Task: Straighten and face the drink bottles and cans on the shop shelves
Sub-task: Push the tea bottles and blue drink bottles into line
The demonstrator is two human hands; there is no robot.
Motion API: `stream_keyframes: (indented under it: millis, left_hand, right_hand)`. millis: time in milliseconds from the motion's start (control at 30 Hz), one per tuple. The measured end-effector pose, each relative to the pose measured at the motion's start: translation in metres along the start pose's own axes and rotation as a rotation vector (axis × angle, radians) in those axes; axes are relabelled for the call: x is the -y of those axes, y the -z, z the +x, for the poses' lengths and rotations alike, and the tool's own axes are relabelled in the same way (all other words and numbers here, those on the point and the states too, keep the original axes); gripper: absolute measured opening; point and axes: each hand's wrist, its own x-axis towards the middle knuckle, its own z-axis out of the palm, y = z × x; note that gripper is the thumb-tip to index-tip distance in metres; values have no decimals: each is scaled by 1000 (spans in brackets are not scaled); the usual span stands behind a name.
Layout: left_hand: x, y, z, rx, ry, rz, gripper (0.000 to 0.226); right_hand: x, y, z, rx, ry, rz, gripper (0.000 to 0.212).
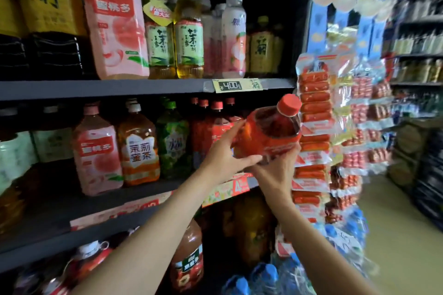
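Landmark: I take the yellow price tag point(236, 85) reading "400" on the edge of the upper shelf point(100, 88) as reference.
Held item: red-capped bottle point(271, 132) with a red label, below and right of the tag, tilted with its cap up and to the right, off the shelf and in front of the middle shelf's right end. I cannot read its label.
Left hand point(225, 153): fingers wrapped round the bottle's lower left side, thumb across the front.
Right hand point(275, 170): cupped under the bottle's base, fingers curled up its right side.
Above the tag, left: two green-label tea bottles point(189, 40), faces forward, large character "茶" legible; one carries a yellow neck tag, text blurred.
Further left of the tag: tall pink peach bottle point(115, 24), red panel, I read "蜜桃多".
Far left, upper shelf: yellow-label dark bottle point(48, 0), one big character, blurred.
Below the tag, left: row of red-capped bottles point(215, 122) behind the left hand; green bottle point(173, 143); orange bottle point(139, 148) reading "茉莉蜜茶"; a smaller pink peach bottle point(97, 153).
Lower shelf edge: red and yellow promo strip point(237, 187), a "4" visible.
Right of the tag: hanging strips of packed sausages point(314, 112).
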Motion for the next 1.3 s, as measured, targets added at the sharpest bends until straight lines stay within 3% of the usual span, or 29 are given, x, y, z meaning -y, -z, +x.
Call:
stream_keyframes:
  millis: [67,133,200,300,400,500,767,867,967,1067,1300]
  left_hand:
    - [7,-7,10,-22,-12,-11,54]
    - [27,-10,17,-287,33,65,44]
    - [48,-10,21,-505,214,182,54]
    - [71,-17,33,-409,539,308,87]
    - [85,-23,45,-358,607,356,91]
    - [99,-17,47,-357,610,360,85]
    - [103,-14,40,-323,576,424,78]
    - [99,-16,37,-341,563,462,74]
    - [95,-17,29,-392,501,523,67]
    - [89,-10,15,-430,414,539,60]
    - [64,37,-33,-495,292,587,55]
  right_hand:
    - [-19,6,23,11,9,-87,103]
    - [-37,6,42,-4,-8,-128,99]
    - [-54,1,54,-17,4,-124,96]
    - [-76,-12,61,34,8,-109,94]
    - [-94,-26,66,130,-12,-94,97]
    - [-106,-39,69,271,-90,-90,96]
    - [-104,-54,90,446,-247,-273,102]
    - [-97,-56,70,395,-271,-297,106]
    - [-79,-61,32,261,-164,-416,80]
    - [-57,-70,7,259,-30,-490,59]
    - [2,-93,-21,232,84,-402,55]
